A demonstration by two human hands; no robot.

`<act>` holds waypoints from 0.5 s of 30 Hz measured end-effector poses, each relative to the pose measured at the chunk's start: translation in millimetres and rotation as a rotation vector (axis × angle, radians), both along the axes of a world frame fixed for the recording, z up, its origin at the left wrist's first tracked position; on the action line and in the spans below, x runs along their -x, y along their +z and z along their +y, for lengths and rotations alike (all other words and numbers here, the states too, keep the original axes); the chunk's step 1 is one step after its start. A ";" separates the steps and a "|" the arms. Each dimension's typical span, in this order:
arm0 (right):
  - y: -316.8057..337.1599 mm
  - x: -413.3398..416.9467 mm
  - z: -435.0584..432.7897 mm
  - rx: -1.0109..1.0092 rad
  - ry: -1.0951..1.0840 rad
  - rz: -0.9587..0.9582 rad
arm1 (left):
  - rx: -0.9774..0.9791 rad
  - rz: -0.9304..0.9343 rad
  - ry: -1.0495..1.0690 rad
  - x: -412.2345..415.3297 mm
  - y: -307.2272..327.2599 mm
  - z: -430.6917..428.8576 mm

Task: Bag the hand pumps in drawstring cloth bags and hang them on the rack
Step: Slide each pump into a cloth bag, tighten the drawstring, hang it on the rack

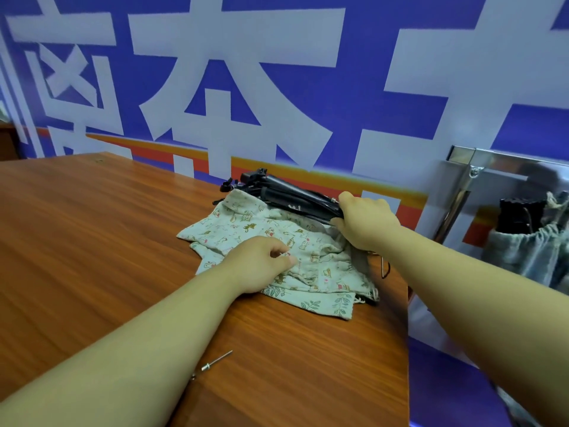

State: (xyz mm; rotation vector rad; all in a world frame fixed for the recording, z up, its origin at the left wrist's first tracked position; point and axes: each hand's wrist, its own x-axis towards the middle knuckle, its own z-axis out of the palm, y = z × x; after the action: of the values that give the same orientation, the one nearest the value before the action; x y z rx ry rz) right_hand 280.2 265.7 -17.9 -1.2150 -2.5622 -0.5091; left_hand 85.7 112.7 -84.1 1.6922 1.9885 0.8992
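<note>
Grips near end of one black hand pump (295, 199) in heap at far edge of table (92, 229) with right hand (366, 223), pinches topmost drawstring bag (326, 266) with left hand (261, 263); calls for lifting pump clear, spreading bag's mouth first.
</note>
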 end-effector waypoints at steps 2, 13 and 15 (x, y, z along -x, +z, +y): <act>7.7 -2.9 -4.3 0.087 0.012 0.067 | 0.000 0.006 0.001 -0.6 0.8 -0.5; 15.2 1.2 -25.4 0.429 0.169 0.387 | -0.033 -0.070 0.013 -2.9 6.3 -4.4; 16.8 4.8 -31.9 0.445 0.211 0.443 | -0.063 -0.108 0.037 -2.5 7.9 -4.5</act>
State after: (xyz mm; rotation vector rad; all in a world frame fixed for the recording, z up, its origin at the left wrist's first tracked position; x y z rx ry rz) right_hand 275.4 233.7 -1.1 -1.0138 -2.4264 0.3591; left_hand 88.3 108.2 -76.2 1.6093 1.9446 1.0534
